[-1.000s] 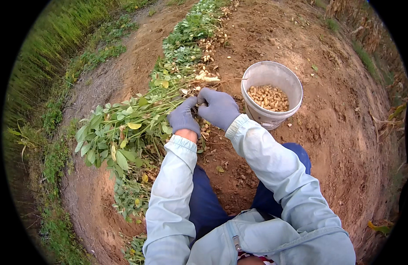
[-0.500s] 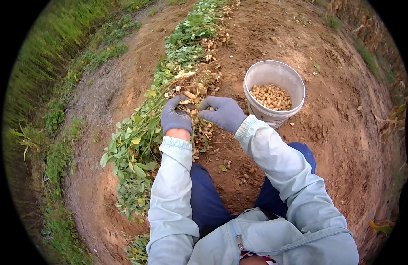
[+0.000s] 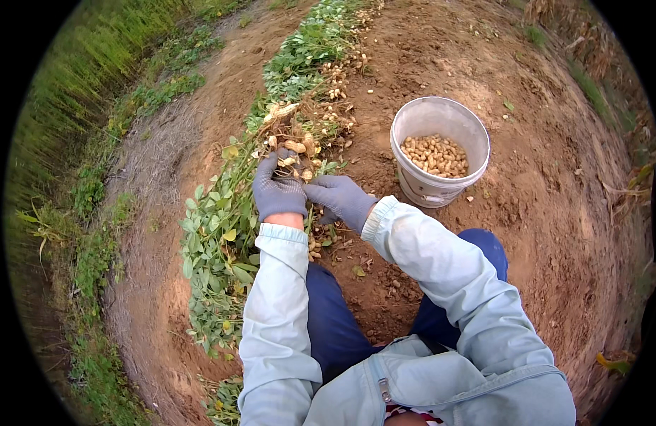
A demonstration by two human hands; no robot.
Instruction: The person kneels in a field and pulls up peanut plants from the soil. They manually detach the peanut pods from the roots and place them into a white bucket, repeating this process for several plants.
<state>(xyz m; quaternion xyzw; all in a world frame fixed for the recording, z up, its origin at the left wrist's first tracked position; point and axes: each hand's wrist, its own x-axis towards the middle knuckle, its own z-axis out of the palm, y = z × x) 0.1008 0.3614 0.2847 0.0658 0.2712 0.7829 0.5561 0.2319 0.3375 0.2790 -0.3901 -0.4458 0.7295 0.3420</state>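
My left hand [image 3: 279, 192], in a grey glove, is closed around the stems of a peanut plant just under its roots. A cluster of pale peanut pods [image 3: 295, 146] with dry roots stands up past its fingers. My right hand [image 3: 343, 201], gloved in grey too, is beside the left hand, its thumb and index finger close to the left palm. The other right fingers curl underneath, and whatever they hold is hidden. Leafy green peanut plants [image 3: 218, 238] lie below and left of my left hand.
A white bucket [image 3: 421, 189], partly filled with picked peanuts [image 3: 436, 156], stands on the brown soil [image 3: 541, 192] to the right. Uprooted peanut plants [image 3: 299, 67] stretch away in a row ahead. Tall green weeds [image 3: 79, 85] border the left side. My knees are bent below my hands.
My left hand has tilted the root cluster up and slightly left, showing more pods. The right hand has moved left and down, closer to the left palm.
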